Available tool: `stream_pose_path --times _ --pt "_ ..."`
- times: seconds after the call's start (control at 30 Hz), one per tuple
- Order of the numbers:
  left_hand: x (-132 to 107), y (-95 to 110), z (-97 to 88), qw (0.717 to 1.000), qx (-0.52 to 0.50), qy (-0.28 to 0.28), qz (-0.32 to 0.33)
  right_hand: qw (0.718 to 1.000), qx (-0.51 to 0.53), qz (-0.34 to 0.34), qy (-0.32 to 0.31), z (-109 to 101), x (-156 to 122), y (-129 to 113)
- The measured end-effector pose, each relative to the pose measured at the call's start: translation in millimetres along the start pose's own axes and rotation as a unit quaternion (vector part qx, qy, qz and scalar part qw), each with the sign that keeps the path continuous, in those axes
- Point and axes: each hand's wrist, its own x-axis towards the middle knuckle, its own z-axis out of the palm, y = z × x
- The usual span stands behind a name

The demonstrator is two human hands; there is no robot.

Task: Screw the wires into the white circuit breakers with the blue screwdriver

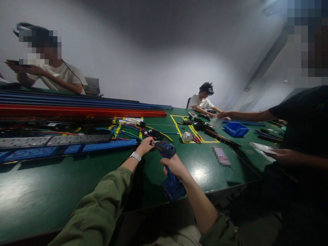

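Observation:
My right hand (174, 166) is wrapped round the grip of a blue cordless drill (167, 171), whose nose points left. My left hand (145, 145) is closed in a pinch at the drill's tip, fingers on the bit or chuck; what they pinch is too small to make out. A white wristband (135, 156) sits on my left wrist. Both sleeves are olive green. Just beyond my left hand lies a blue power strip (107, 146) on the green table (51, 191), with a tangle of coloured wires (133, 128) behind it.
Long red and blue rails (82, 111) lie along the table's left. A white breaker (187, 137) sits inside yellow tape lines. A blue bin (235, 129) stands to the right. Three other people sit or stand around the table; one in black at right reaches an arm across it.

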Motion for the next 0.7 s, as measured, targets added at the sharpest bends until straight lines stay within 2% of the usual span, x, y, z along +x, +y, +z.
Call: stream_pose_path --times 0.33,0.7 --pt "-0.1 -2.6 1.5 1.000 -0.011 0.006 0.000 0.999 -0.005 0.031 0.006 2.1 -4.4 -8.2" --pt "0.0 -6.3 1.8 1.000 -0.027 -0.006 -0.003 1.000 0.004 0.020 0.007 2.6 -2.9 -3.6"
